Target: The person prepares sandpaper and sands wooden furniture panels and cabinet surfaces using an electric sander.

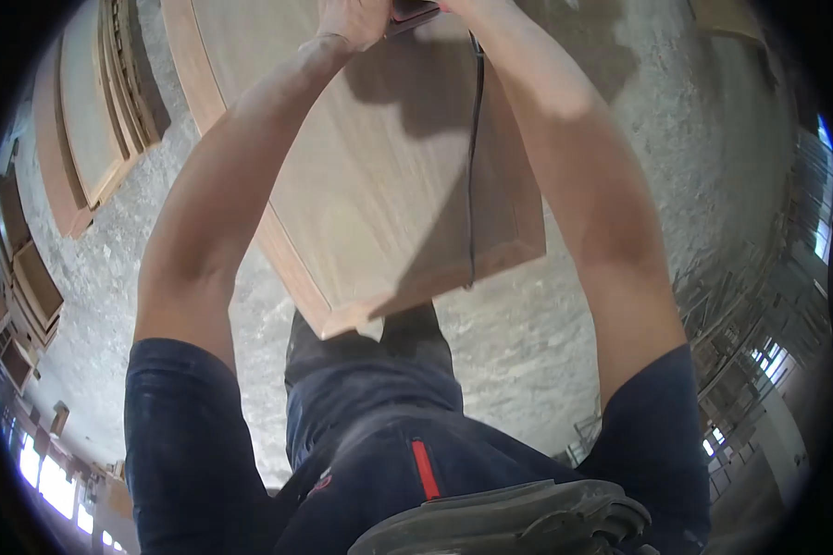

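A corded sander (pixel 415 13), only its dark lower edge in view, sits on a wooden panel (pixel 379 176) at the top of the head view. My left hand (pixel 356 20) is closed against the tool's left side, its fingertips cut off by the frame. At the tool's right side is my right hand (pixel 467 6), bent round it and mostly out of view. A black cord (pixel 475 166) runs from the tool down across the panel and over its near edge. The panel has a paler centre and a reddish-brown wooden border.
Several framed wooden panels (pixel 88 111) are stacked at the upper left. More wooden pieces (pixel 32 282) stand along the far left. Grey, worn floor (pixel 518 351) surrounds the panel. Cluttered racks or timber (pixel 731 314) are blurred at the right. My legs are just under the panel's near edge.
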A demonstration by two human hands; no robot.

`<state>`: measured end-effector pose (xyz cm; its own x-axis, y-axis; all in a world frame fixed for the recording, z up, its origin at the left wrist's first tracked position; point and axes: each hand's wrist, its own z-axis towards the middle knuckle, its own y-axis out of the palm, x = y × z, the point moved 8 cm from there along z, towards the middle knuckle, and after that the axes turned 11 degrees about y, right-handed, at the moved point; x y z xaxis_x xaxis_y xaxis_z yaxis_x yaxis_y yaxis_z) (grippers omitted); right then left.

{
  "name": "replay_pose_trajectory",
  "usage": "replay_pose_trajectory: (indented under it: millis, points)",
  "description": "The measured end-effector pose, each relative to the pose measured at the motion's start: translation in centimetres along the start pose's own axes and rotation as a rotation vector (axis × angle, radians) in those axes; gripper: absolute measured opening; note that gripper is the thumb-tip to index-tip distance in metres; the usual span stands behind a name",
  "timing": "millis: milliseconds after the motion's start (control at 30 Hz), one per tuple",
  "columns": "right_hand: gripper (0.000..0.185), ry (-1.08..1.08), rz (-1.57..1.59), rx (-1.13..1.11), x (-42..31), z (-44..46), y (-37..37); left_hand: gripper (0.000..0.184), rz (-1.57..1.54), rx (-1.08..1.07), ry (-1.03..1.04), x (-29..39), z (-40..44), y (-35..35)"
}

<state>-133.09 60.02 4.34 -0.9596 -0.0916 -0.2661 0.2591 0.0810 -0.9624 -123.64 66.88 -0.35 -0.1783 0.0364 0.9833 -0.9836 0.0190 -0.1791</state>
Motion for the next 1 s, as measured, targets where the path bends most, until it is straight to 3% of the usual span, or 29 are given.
replay_pose_trajectory:
  millis: [33, 100, 133, 167, 200, 233, 267, 300, 367, 400, 467, 500, 567, 600, 667, 833, 900, 933, 1000]
  points:
    - [0.040, -0.007, -0.030, 0.007, 1.0, -2.9, 0.1, 0.068, 0.165, 0.119, 0.198, 1.1, -2.4, 0.8]
    - [0.034, -0.072, 0.006, 0.104, 3.0, -8.5, 0.2, 0.068, -0.018, 0.119, 0.405, 1.6, -7.4, 3.7]
    - [0.031, -0.134, 0.078, 0.192, 4.7, -11.8, 0.9, 0.053, 0.411, 0.006, 0.321, 0.7, -10.6, 5.9]
    - [0.025, -0.735, -0.295, 0.894, 3.0, -19.7, -2.1, 0.047, 0.539, -0.013, 0.361, 0.8, -13.7, 7.3]
    - [0.040, -0.392, -0.140, 0.404, 5.3, -19.4, -1.8, 0.043, 0.668, -0.026, 0.401, 1.0, -16.8, 8.7]
    - [0.059, -0.049, 0.014, -0.085, 8.0, -21.3, 0.0, 0.039, 0.398, 0.084, 0.587, 4.1, -19.6, 8.9]
    - [0.059, -0.043, 0.028, -0.107, 8.6, -24.4, -0.8, 0.040, 0.541, 0.107, 0.634, 2.0, -23.2, 11.0]
    - [0.059, -0.042, 0.040, -0.120, 9.5, -27.0, -1.5, 0.043, 0.334, 0.071, 0.444, 3.6, -24.8, 11.5]
    - [0.062, 0.073, -0.036, -0.290, 12.5, -31.1, -0.8, 0.048, 0.233, 0.044, 0.349, 5.6, -28.2, 13.4]
    - [0.062, 0.069, -0.047, -0.304, 13.1, -32.6, -1.7, 0.048, 0.243, 0.064, 0.346, 6.0, -29.9, 14.0]
    - [0.060, 0.028, -0.022, -0.287, 14.5, -34.5, -3.4, 0.054, 0.249, -0.148, 0.240, 4.9, -32.8, 16.3]
    - [0.059, 0.002, 0.020, -0.262, 15.4, -35.1, -4.0, 0.054, 0.276, -0.115, 0.209, 4.0, -34.0, 16.6]
    - [0.058, -0.023, -0.054, -0.239, 17.4, -35.4, -4.6, 0.058, 0.633, -0.173, 0.284, 2.1, -36.5, 17.7]
    - [0.058, -0.049, -0.041, -0.260, 17.7, -35.1, -4.6, 0.058, 0.649, -0.159, 0.254, 0.8, -37.8, 16.6]
    - [0.063, -0.104, -0.152, -0.233, 17.5, -35.1, -4.9, 0.059, 0.747, -0.376, 0.248, -1.7, -41.7, 15.2]
    - [0.065, -0.349, -0.089, -0.307, 12.5, -38.4, -2.7, 0.059, 1.096, -0.336, -0.066, -4.1, -53.5, 1.9]
    - [0.064, -0.470, -0.056, -0.354, 8.2, -41.6, -1.1, 0.059, 1.159, -0.190, -0.136, -5.8, -58.3, -2.0]
    - [0.065, -0.519, -0.047, -0.380, 5.8, -43.3, -0.4, 0.059, 1.150, -0.187, -0.139, -5.9, -59.6, -2.7]
    - [0.056, -0.696, 0.026, -0.348, 0.9, -46.6, 0.2, 0.060, 0.916, -0.013, -0.463, -7.7, -62.5, -5.4]
